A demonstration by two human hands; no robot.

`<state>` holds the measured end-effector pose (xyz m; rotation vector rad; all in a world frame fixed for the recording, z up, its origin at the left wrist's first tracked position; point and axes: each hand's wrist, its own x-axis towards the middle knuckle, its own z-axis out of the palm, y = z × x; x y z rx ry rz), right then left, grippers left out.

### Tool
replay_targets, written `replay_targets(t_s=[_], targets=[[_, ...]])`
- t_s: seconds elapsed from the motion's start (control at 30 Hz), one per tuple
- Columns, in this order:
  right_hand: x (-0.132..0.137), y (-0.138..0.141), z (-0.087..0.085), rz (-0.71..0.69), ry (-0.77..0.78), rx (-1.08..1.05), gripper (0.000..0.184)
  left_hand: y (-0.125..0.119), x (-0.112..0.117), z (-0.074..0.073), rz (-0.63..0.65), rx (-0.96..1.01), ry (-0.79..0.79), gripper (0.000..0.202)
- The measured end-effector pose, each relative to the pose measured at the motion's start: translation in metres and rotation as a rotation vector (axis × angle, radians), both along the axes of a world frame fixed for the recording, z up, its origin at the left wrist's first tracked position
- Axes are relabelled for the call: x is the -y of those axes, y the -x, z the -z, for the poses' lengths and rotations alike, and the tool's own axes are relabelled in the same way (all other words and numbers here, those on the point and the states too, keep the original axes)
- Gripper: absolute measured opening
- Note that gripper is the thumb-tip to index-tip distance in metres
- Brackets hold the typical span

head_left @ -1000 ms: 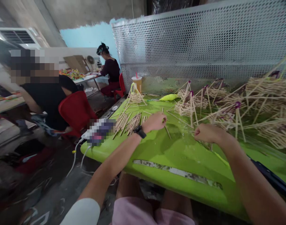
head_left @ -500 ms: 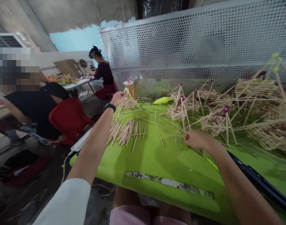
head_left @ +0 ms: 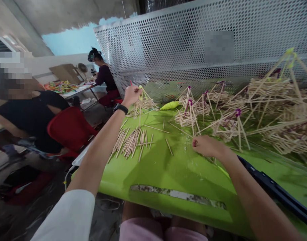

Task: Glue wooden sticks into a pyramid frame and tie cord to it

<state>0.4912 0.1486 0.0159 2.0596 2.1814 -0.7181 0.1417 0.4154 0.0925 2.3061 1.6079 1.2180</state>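
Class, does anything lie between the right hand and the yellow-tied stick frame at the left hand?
Yes: a few loose sticks lie flat on the green table between the right hand and the stick frame. Nothing visible stands upright there. The left hand is at the frame's top.

Inside of right hand (head_left: 206,146), seemingly hidden

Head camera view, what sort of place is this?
Probably a craft workshop: loose tan wooden sticks, purple-tied wooden stick structures on a green table, and a dark-clothed person seated at another table.
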Motion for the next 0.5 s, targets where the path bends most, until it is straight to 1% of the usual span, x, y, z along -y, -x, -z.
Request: replay_targets(t_s=[0.13, 0.27, 0.33, 0.5], targets=[[0.001, 0.013, -0.001, -0.079, -0.119, -0.058, 0.016, -0.030, -0.004, 0.012, -0.005, 0.008, 0.098, 0.033], [-0.001, 0.023, 0.006, -0.177, -0.200, -0.053, 0.018, -0.050, -0.009, 0.022, 0.011, 0.020, 0.139, 0.035], [-0.002, 0.024, 0.010, -0.203, -0.201, -0.058, 0.019, -0.056, -0.010, 0.023, -0.004, 0.027, 0.157, 0.038], [-0.003, 0.022, 0.012, -0.193, -0.191, -0.068, 0.021, -0.069, -0.010, 0.019, -0.016, 0.030, 0.212, 0.044]])
